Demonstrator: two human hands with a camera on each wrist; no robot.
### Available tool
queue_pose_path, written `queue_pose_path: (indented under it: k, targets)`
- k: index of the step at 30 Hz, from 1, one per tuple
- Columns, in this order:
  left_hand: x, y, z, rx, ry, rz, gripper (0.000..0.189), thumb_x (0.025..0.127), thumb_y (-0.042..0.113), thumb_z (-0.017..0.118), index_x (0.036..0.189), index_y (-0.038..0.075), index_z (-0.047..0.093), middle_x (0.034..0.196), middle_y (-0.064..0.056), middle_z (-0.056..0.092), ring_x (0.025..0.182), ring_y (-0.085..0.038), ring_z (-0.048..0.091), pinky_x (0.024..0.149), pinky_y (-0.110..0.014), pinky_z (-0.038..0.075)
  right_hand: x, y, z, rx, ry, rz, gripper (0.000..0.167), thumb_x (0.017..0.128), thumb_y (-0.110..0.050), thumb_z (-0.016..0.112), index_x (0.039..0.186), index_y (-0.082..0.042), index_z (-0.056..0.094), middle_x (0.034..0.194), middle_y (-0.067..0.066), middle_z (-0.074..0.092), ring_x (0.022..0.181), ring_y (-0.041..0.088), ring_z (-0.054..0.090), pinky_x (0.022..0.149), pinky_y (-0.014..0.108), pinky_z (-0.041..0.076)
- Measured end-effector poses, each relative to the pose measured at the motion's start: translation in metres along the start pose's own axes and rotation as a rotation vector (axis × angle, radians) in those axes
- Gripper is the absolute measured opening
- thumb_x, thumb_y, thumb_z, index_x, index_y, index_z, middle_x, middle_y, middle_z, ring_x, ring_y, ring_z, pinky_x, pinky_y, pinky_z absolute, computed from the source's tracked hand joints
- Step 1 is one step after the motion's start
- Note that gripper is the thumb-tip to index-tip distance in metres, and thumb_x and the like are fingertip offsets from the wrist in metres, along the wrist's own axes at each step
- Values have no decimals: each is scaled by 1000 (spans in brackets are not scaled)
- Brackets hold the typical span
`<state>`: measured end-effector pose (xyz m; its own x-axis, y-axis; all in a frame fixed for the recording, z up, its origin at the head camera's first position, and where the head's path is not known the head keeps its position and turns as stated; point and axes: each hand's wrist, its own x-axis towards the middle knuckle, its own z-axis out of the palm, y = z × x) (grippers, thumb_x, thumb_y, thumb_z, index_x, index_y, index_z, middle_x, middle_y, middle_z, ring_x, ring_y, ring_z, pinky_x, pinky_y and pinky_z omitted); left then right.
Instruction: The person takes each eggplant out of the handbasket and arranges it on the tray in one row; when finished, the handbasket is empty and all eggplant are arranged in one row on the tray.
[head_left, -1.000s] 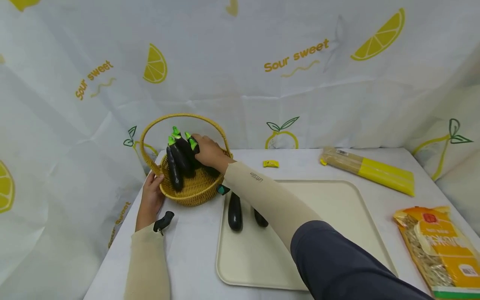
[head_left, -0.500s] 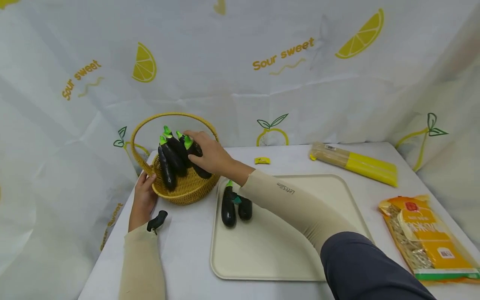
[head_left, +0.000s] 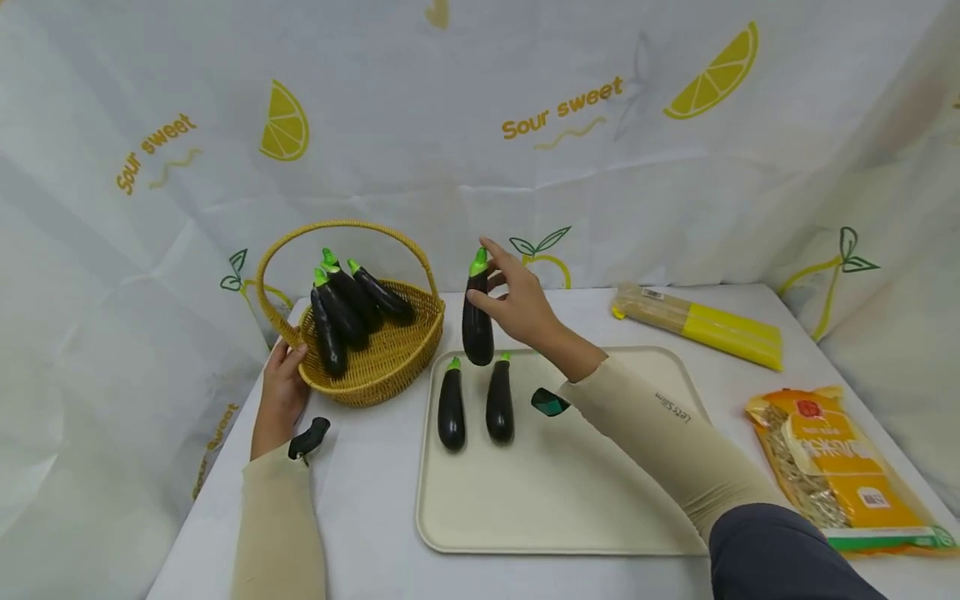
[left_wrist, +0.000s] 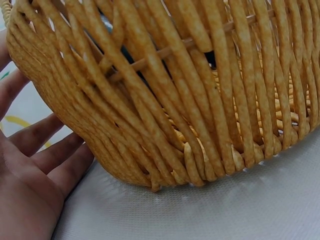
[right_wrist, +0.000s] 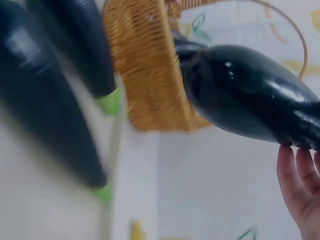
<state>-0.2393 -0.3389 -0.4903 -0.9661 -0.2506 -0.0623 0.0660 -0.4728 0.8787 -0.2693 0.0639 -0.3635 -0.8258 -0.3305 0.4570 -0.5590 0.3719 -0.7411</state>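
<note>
Two eggplants down on tray, at ten o'clock; right hand pinches third eggplant, unplaced. Four more eggplants still in wicker basket; left hand grips its nine-o'clock side.

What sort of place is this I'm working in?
Probably a staged tabletop set: a lemon-print backdrop hangs behind and beside the white-covered table, where a beige tray holds two eggplants.

Your head camera looks forward and down across the table; your left wrist camera faces the basket close up; your right one, just beside an eggplant, also sees that basket.
</note>
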Motion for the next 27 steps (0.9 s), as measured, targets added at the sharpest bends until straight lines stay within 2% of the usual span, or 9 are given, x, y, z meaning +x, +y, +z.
queue_pose_path:
  k: [7, 10, 14, 17, 22, 27]
  targets:
    - [1, 1, -1, -43, -11, 1, 46, 97, 5, 58, 139, 15, 47, 128, -2, 49, 107, -12, 52, 86, -23, 47, -46, 42, -28, 31, 38, 247, 73, 89, -23, 70, 151, -29, 31, 119, 9, 54, 100, 23, 59, 76, 41, 51]
    - [0, 0, -1, -48, -16, -4, 45, 97, 5, 58, 139, 16, 47, 128, -1, 49, 107, -12, 52, 86, -23, 47, -65, 56, -31, 40, 25, 313, 71, 91, -23, 69, 150, -25, 30, 119, 10, 54, 100, 24, 59, 74, 41, 53]
    - [0, 1, 0, -37, 15, -8, 48, 96, 6, 60, 141, 17, 48, 130, 0, 50, 112, -12, 51, 88, -23, 46, -84, 72, -25, 87, -9, 391, 69, 91, -23, 69, 149, -22, 32, 119, 11, 53, 97, 25, 60, 70, 38, 55]
    - [0, 1, 0, -24, 32, -16, 54, 96, 7, 61, 146, 17, 44, 136, -1, 47, 118, -13, 48, 91, -23, 44, -91, 80, -15, 128, -47, 426, 70, 91, -23, 69, 150, -18, 31, 119, 13, 53, 96, 26, 61, 68, 37, 55]
    - [-1, 1, 0, -31, 7, -24, 60, 96, 8, 60, 151, 16, 35, 144, -2, 39, 124, -13, 42, 95, -23, 41, -93, 89, 0, 148, -87, 489, 72, 91, -27, 69, 150, -11, 31, 117, 16, 54, 93, 26, 62, 64, 35, 56]
    - [-1, -1, 0, -33, -10, -6, 54, 97, 7, 59, 147, 15, 41, 138, -2, 44, 118, -12, 46, 92, -23, 44, -89, 91, 14, 152, -172, 566, 72, 91, -29, 69, 150, -10, 32, 114, 18, 54, 86, 25, 63, 64, 35, 56]
